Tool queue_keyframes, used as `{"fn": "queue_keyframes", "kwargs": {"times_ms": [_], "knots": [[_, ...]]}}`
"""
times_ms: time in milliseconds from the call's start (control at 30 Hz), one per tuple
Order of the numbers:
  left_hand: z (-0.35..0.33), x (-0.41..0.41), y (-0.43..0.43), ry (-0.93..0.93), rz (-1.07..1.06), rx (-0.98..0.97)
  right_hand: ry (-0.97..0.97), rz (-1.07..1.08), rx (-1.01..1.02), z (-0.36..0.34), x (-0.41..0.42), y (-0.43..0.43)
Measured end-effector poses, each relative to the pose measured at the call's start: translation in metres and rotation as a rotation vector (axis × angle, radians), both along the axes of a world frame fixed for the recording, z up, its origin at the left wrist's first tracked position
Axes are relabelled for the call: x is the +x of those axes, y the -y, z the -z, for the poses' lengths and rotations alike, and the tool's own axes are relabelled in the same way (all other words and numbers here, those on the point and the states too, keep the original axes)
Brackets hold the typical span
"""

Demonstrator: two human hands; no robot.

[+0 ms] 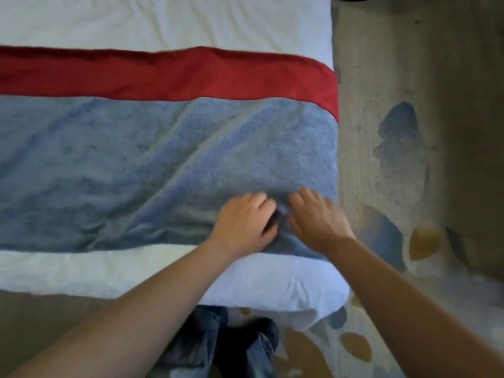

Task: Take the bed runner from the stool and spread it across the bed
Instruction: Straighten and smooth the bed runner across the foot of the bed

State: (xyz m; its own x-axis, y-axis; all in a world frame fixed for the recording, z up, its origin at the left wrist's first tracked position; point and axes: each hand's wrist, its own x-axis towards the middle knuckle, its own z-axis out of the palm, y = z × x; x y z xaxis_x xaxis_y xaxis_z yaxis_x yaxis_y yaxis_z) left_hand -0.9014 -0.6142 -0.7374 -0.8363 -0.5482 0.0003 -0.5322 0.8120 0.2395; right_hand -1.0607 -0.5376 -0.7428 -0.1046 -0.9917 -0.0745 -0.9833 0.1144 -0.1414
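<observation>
Head view, left hand [242, 222], right hand [317, 218], both gripping bed runner [131, 165]

The bed runner [136, 170] is blue-grey with a red band, the bed [163, 17] white.

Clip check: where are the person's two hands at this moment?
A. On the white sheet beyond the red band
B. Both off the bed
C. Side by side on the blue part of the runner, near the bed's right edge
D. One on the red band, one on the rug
C: the left hand and right hand lie close together on the blue part of the bed runner, well short of its red band, by the right edge of the bed.
</observation>
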Motion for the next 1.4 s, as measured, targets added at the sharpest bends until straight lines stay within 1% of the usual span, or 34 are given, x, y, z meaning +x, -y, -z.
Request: {"fn": "queue_keyframes", "kwargs": {"times_ms": [67, 100, 267, 400, 467, 533, 600, 700, 733, 900, 967, 1067, 1233, 1300, 1400], "knots": [[0.001, 0.02, -0.034, 0.07, 0.092, 0.011, 0.062, -0.075, 0.009, 0.001, 0.012, -0.034], [0.002, 0.029, -0.045, 0.085, 0.105, 0.004, 0.068, -0.1, 0.012, 0.0, 0.015, -0.047], [0.003, 0.054, -0.052, 0.043, 0.003, -0.135, 0.002, -0.233, -0.044, 0.002, 0.024, -0.073], [0.001, 0.056, -0.034, 0.121, -0.019, -0.142, -0.02, -0.119, -0.104, 0.01, 0.034, -0.061], [-0.002, 0.051, -0.028, 0.148, -0.052, -0.101, -0.039, -0.09, -0.132, 0.012, 0.039, -0.054], [-0.005, 0.046, -0.027, 0.148, -0.056, -0.053, -0.019, -0.046, -0.155, 0.011, 0.041, -0.05], [-0.009, 0.043, -0.034, 0.122, 0.009, -0.045, 0.002, -0.008, -0.181, 0.009, 0.039, -0.055], [-0.01, 0.045, -0.052, 0.122, 0.194, -0.073, -0.018, -0.025, -0.218, 0.011, 0.022, -0.085], [-0.009, 0.047, -0.056, 0.118, 0.212, -0.083, -0.025, -0.02, -0.211, 0.011, 0.016, -0.096], [-0.008, 0.06, -0.064, 0.082, 0.051, -0.021, -0.082, 0.047, -0.19, 0.012, 0.016, -0.111], [-0.009, 0.061, -0.069, 0.097, 0.05, -0.028, -0.118, 0.136, -0.143, 0.015, 0.019, -0.112], [-0.009, 0.059, -0.069, 0.134, 0.055, -0.047, -0.108, 0.341, 0.06, 0.022, 0.017, -0.121], [-0.004, 0.057, -0.067, 0.148, 0.106, -0.067, -0.093, 0.422, 0.189, 0.02, 0.016, -0.118], [-0.005, 0.061, -0.066, 0.104, 0.103, -0.077, -0.105, 0.402, 0.144, 0.014, 0.023, -0.111], [-0.008, 0.079, -0.06, 0.049, -0.015, -0.097, -0.058, 0.181, -0.068, 0.005, 0.05, -0.099]]}}
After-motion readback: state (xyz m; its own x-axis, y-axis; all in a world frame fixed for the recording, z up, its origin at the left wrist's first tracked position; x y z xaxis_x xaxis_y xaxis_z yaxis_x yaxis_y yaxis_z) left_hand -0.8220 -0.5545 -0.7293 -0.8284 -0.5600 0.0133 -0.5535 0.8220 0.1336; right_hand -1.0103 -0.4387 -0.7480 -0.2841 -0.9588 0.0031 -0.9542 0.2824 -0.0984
